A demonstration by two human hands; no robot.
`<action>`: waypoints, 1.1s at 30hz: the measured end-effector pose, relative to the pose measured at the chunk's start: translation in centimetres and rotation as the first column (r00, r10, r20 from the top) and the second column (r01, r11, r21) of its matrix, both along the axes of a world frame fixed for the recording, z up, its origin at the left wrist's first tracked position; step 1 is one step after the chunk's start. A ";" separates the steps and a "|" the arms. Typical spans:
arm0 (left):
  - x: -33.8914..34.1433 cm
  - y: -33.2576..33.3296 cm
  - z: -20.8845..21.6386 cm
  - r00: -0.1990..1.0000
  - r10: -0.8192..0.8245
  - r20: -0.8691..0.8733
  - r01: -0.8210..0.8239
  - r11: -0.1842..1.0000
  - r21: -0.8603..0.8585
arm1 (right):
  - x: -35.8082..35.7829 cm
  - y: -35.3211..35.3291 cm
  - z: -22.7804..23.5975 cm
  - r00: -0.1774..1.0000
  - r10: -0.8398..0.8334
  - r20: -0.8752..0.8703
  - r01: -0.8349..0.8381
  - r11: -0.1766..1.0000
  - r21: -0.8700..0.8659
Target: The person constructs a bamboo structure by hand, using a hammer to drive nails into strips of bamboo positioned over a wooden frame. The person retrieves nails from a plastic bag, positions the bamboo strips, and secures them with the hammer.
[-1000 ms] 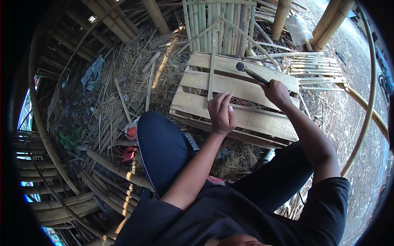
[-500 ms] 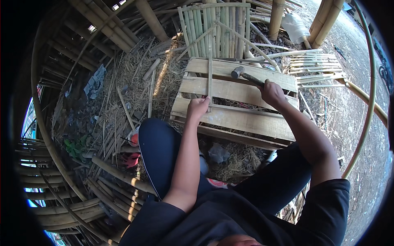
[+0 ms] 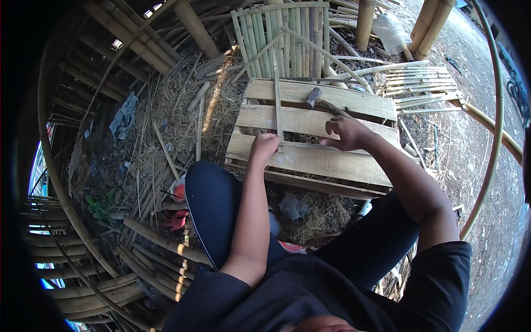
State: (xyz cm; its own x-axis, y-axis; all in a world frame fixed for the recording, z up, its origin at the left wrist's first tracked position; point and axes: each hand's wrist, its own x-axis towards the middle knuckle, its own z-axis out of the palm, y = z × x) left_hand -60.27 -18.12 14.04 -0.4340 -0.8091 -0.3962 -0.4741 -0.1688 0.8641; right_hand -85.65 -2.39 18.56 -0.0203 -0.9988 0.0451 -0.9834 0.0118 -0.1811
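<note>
Over the slatted wooden pallet (image 3: 326, 160), my left hand (image 3: 266, 148) is closed on a thin bamboo strip (image 3: 278, 108) where it crosses another strip lying along a slat. The first strip runs away from me toward the bamboo panel (image 3: 285, 47). My right hand (image 3: 349, 134) hovers over the gap between two slats, fingers curved and apart, with nothing seen in them. Just beyond its knuckles a hammer (image 3: 330, 108) lies on the pallet, its dark metal head to the left. The end of its handle is hidden behind the hand.
Straw and bamboo offcuts cover the ground to the left, with a short bamboo piece (image 3: 198, 96) there. A small slatted bamboo rack (image 3: 418, 81) lies at the right. Bamboo posts (image 3: 365, 25) stand at the back, and a long curved pole (image 3: 494, 130) arcs down the right side.
My right hand has let go of the hammer, which now lies on the pallet. That hand has moved left and nearer, its fingers spreading. My left hand keeps its grip on the strip.
</note>
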 end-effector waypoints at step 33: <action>0.0 6.5 12.8 0.959 -0.269 -0.092 0.162 0.781 -0.604 | 2.0 16.0 17.5 0.814 -0.124 0.567 0.463 0.727 -0.507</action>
State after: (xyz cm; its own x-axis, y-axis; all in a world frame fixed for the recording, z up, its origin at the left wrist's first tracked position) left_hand -60.30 -11.66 26.81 -0.6396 -0.7381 0.2146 -0.2795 0.4833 0.8296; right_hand -83.69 13.61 36.09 -0.4949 -0.6934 0.5237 -0.7319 0.0078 -0.6813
